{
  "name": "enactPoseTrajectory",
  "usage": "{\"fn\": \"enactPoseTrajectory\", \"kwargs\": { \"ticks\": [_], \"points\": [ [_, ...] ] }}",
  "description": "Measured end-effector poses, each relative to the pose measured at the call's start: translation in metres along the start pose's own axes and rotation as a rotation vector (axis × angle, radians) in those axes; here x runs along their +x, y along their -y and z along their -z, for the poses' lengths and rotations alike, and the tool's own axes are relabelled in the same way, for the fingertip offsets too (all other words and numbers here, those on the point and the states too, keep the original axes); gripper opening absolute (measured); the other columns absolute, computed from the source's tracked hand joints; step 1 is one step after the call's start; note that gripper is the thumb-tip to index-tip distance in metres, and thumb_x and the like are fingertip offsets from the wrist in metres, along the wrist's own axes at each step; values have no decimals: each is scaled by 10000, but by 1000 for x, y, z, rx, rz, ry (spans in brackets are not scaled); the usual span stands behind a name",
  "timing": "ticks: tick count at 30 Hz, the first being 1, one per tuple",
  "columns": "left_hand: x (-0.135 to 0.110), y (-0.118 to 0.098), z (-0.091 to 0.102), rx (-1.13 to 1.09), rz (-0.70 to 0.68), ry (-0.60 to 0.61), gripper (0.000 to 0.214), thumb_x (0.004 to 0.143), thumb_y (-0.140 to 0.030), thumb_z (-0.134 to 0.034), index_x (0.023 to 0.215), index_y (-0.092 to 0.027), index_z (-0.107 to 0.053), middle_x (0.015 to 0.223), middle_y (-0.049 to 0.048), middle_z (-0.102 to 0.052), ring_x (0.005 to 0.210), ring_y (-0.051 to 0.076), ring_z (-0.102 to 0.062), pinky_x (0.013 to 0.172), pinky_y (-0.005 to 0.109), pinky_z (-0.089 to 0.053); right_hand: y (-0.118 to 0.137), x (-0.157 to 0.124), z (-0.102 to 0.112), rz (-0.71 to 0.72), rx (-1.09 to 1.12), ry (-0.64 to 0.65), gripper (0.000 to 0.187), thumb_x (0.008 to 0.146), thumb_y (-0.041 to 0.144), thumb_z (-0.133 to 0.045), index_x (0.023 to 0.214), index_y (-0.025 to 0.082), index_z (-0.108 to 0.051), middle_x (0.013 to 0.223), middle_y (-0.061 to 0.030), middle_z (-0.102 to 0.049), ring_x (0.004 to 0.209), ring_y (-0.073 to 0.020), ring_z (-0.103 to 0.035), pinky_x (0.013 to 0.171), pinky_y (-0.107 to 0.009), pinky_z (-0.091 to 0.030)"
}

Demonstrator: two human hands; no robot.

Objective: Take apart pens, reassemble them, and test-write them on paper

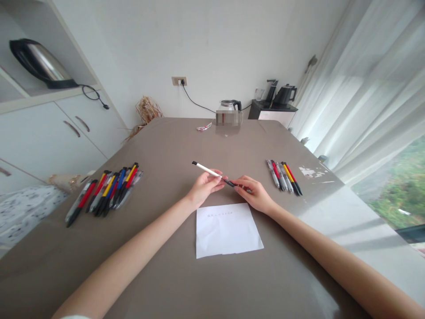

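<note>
Between my two hands, above the table, is a white pen [207,169] with a black end and a dark grip section. My left hand [206,186] pinches its white barrel near the middle. At the dark lower end, the fingers of my right hand [254,193] close round the tip. Whether the dark part is a cap or the pen's own grip I cannot tell. Just below my hands lies a sheet of white paper [227,235] with a short line of faint writing near its top edge.
Several coloured pens [108,190] lie in a group at the left, and several more pens [283,176] at the right. A glass kettle [229,105] stands at the table's [159,146] far edge, beside a small patterned packet or cord [204,127]. White curtains [365,66] hang at the right.
</note>
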State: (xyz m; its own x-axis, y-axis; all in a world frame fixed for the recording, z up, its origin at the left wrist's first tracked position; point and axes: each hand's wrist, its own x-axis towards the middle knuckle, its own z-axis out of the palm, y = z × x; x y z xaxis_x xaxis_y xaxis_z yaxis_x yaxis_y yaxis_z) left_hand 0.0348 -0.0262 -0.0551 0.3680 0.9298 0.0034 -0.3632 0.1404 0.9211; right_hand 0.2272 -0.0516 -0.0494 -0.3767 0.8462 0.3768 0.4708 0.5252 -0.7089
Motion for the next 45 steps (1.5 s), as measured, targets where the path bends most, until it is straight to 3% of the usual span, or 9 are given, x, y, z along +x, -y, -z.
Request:
{"fn": "enactPoseTrajectory", "kwargs": {
  "ticks": [9, 29, 35, 42, 45],
  "points": [
    [6, -9, 14, 58, -83, -145, 213, 746, -225, -577, 917, -154, -473, 845, 51, -630, 789, 123, -612, 826, 329, -455, -1, 0, -1, -34, -34, -38, 292, 799, 306, -455, 1034, 231, -610, 857, -60, -577, 682, -148, -528, 599, -284, -448],
    [14, -10, 34, 73, -163, -286, 217, 735, -251, -587, 890, -157, -468, 812, 35, -618, 762, 115, -608, 815, 346, -469, -9, -1, -2, -129, -214, -176, 234, 770, 252, -459, 938, 216, -617, 795, -38, -594, 591, -133, -513, 589, -281, -427],
    [14, -10, 35, 96, -146, -291, 226, 732, -267, -591, 886, -154, -469, 804, 38, -616, 749, 115, -607, 804, 344, -472, -10, -4, -4, -230, -418, -212, 175, 765, 262, -466, 868, 207, -596, 786, -41, -597, 653, -158, -530, 593, -279, -399],
    [12, -12, 30, 114, -112, -282, 228, 732, -266, -591, 887, -149, -471, 797, 42, -617, 720, 107, -605, 784, 324, -478, -6, -4, -8, -248, -600, -179, 197, 780, 324, -465, 909, 205, -555, 814, -56, -577, 700, -182, -528, 580, -283, -364],
    [9, -13, 25, 114, -97, -265, 228, 732, -261, -590, 892, -147, -474, 802, 45, -617, 724, 111, -607, 781, 321, -479, -4, -4, -8, -181, -624, -211, 243, 798, 350, -448, 955, 189, -542, 807, -67, -566, 723, -189, -516, 628, -295, -357]
  ]
}}
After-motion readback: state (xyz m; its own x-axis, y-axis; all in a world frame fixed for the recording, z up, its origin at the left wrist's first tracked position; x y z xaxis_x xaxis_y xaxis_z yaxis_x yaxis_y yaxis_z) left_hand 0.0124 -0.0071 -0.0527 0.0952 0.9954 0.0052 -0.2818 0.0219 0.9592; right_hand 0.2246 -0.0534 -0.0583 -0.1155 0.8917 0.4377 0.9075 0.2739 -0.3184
